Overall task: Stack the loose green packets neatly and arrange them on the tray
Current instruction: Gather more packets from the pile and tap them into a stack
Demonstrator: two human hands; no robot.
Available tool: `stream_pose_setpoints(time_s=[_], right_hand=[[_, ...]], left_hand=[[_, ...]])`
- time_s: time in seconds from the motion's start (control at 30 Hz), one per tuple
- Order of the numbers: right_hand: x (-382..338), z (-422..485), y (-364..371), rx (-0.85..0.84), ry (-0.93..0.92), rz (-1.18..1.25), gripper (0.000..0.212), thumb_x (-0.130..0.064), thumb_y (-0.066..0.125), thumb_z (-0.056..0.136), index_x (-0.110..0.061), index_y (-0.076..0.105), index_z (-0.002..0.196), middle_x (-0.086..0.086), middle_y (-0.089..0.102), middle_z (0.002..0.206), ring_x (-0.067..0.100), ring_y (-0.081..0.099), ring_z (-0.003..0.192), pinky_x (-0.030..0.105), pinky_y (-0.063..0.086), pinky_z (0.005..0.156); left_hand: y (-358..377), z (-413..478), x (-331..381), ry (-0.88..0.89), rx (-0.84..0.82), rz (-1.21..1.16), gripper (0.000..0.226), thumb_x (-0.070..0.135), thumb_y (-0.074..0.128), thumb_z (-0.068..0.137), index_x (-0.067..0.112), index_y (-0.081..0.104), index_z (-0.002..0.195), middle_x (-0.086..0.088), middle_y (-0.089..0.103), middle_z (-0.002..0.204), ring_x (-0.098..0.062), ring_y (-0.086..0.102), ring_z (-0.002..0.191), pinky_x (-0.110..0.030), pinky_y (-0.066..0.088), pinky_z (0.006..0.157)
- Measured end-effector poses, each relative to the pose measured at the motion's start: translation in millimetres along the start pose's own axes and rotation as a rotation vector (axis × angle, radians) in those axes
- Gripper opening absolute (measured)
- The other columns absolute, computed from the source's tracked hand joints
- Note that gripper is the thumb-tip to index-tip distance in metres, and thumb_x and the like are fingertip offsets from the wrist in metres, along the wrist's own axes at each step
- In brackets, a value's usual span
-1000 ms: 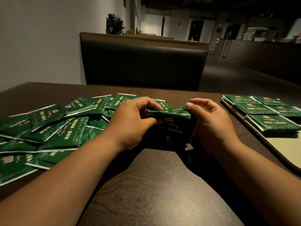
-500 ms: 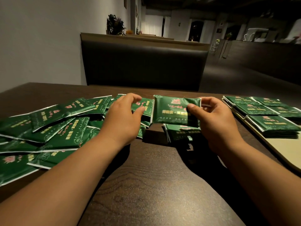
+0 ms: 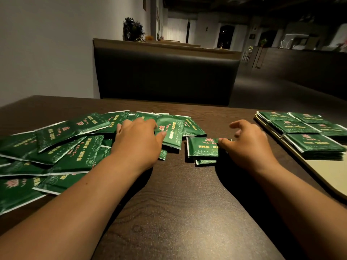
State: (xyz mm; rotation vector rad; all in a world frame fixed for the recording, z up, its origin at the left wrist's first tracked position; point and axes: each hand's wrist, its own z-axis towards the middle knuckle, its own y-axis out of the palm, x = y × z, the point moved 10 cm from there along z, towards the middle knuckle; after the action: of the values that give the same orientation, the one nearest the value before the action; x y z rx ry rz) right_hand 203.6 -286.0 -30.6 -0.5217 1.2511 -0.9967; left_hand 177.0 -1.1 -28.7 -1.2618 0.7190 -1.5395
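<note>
From my end, the loose packets (image 3: 65, 147) lie in a messy, overlapping spread across the left half of the table (image 3: 178, 203). Their green faces are up with silver edges showing, and some run out of view at the left.

The left hand (image 3: 137, 145) lies palm-down on the right end of that spread. Its fingers are loosely stretched over the packets, and the thumb tip rests on one packet that juts toward the middle. It is released, with nothing closed inside it (the knuckles partly hide the far fingertips).

Between the hands a small stack (image 3: 202, 148) sits flat on the table, just apart from the spread. A lower packet peeks out at its near edge. The right hand (image 3: 247, 145) is just to the right of it. The thumb tip touches the stack's right end, while the other fingers are lifted and loosely curled in the air, grasping nothing.

The tray (image 3: 328, 171) lies along the table's right side, its near part bare and pale. On its far part stand squared piles (image 3: 313, 145) in close rows, and the nearest one looks the thickest.

Beyond the table's far edge stands a dark bench (image 3: 165, 76), with a plant (image 3: 133, 31) on the ledge behind it.
</note>
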Motion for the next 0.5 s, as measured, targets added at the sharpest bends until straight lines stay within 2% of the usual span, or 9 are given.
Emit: stream_pose_setpoints(time_s=[0.07, 0.13, 0.2, 0.27, 0.37, 0.5], right_hand=[[-15, -6, -5, 0.040, -0.098, 0.043, 0.045, -0.046, 0.078, 0.085, -0.027, 0.064, 0.125, 0.001, 0.063, 0.113, 0.030, 0.056, 0.118, 0.051, 0.048, 0.102], [-34, -15, -6, 0.023, -0.209, 0.100, 0.035, -0.044, 0.078, 0.086, -0.028, 0.067, 0.116, -0.008, 0.063, 0.099, 0.021, 0.059, 0.103, 0.040, 0.051, 0.088], [-49, -24, 1, -0.053, -0.295, 0.098, 0.029, -0.041, 0.079, 0.087, -0.029, 0.069, 0.111, -0.013, 0.063, 0.093, 0.007, 0.058, 0.088, 0.030, 0.046, 0.073], [-55, -28, 10, -0.129, -0.329, 0.067, 0.028, -0.039, 0.080, 0.087, -0.029, 0.070, 0.111, -0.014, 0.064, 0.091, 0.001, 0.057, 0.084, 0.027, 0.043, 0.071], [-53, -29, 18, -0.196, -0.311, 0.033, 0.032, -0.038, 0.081, 0.086, -0.029, 0.071, 0.115, -0.014, 0.065, 0.093, 0.001, 0.059, 0.087, 0.027, 0.047, 0.073], [-49, -27, 17, -0.206, -0.290, 0.051, 0.032, -0.034, 0.083, 0.085, -0.029, 0.072, 0.115, -0.013, 0.066, 0.094, 0.001, 0.060, 0.085, 0.019, 0.046, 0.068]], left_hand=[[-6, 0, -6, -0.043, 0.047, -0.008, 0.048, 0.061, 0.046, 0.100, 0.026, 0.061, 0.128, -0.006, 0.059, 0.127, -0.033, 0.042, 0.129, -0.053, 0.037, 0.112], [-7, 0, -12, -0.079, 0.062, 0.019, 0.053, 0.064, 0.048, 0.098, 0.024, 0.056, 0.132, -0.011, 0.053, 0.133, -0.034, 0.037, 0.132, -0.051, 0.040, 0.108], [-4, 0, -17, -0.115, 0.041, 0.059, 0.063, 0.065, 0.053, 0.095, 0.021, 0.046, 0.140, -0.014, 0.045, 0.141, -0.035, 0.031, 0.136, -0.052, 0.039, 0.108], [1, 0, -23, -0.152, -0.001, 0.101, 0.075, 0.068, 0.058, 0.091, 0.020, 0.037, 0.145, -0.018, 0.041, 0.148, -0.037, 0.028, 0.140, -0.052, 0.038, 0.110], [7, 1, -28, -0.179, -0.041, 0.106, 0.084, 0.071, 0.060, 0.087, 0.020, 0.032, 0.147, -0.019, 0.040, 0.150, -0.038, 0.026, 0.143, -0.052, 0.038, 0.111], [0, 2, -23, -0.152, 0.024, 0.036, 0.090, 0.067, 0.075, 0.078, 0.024, 0.033, 0.146, -0.014, 0.040, 0.147, -0.036, 0.029, 0.140, -0.052, 0.034, 0.112]])
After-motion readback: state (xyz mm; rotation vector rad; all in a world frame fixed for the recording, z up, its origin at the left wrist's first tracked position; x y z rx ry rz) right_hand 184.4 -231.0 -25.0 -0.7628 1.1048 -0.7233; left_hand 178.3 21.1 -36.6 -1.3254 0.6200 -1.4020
